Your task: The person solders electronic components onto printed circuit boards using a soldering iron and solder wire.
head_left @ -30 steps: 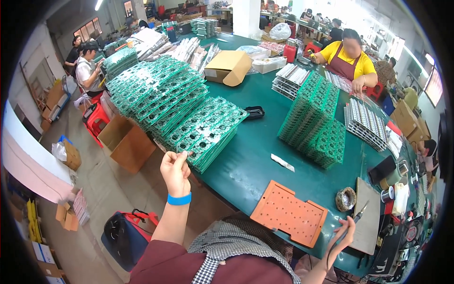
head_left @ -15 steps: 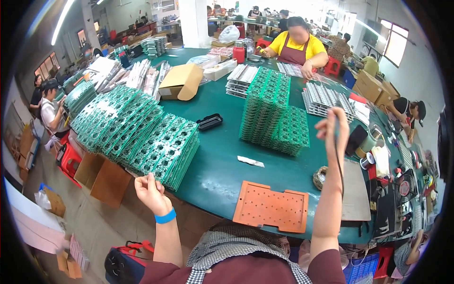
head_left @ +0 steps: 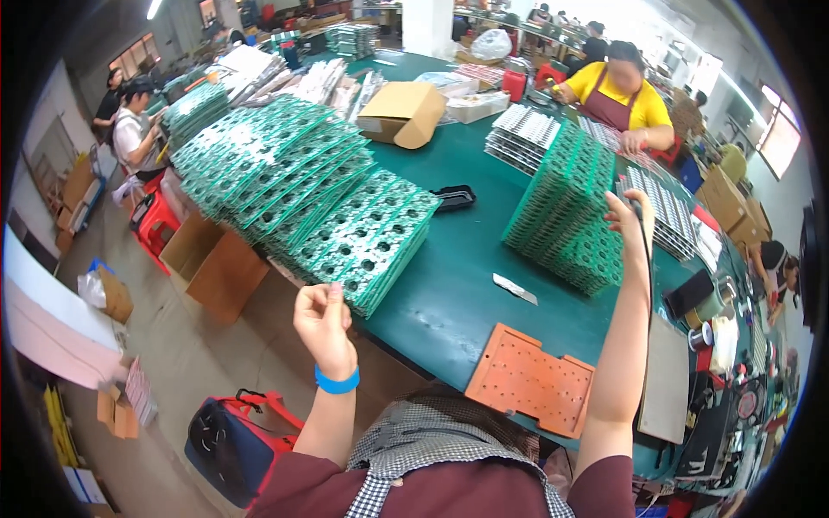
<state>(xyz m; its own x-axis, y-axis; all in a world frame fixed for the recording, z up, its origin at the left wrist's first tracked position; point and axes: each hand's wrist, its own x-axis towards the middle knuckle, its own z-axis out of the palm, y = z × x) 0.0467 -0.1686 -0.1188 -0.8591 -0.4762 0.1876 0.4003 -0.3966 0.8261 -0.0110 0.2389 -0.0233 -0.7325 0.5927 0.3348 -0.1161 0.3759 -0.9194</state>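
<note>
The right hand point(head_left: 629, 217) is gripping a thin dark cord point(head_left: 648, 259) that is hanging down along the raised forearm, beside the tall stack point(head_left: 566, 203) of green boards. The left hand point(head_left: 324, 318) is hovering with its fingers curled narrow, thumb near forefinger; whether it is pinching anything is too small to tell. It is sitting just off the near corner of the fanned boards point(head_left: 363, 246) on the green table point(head_left: 458, 285). An orange plate point(head_left: 531, 380) is lying at the table's near edge, between the arms.
</note>
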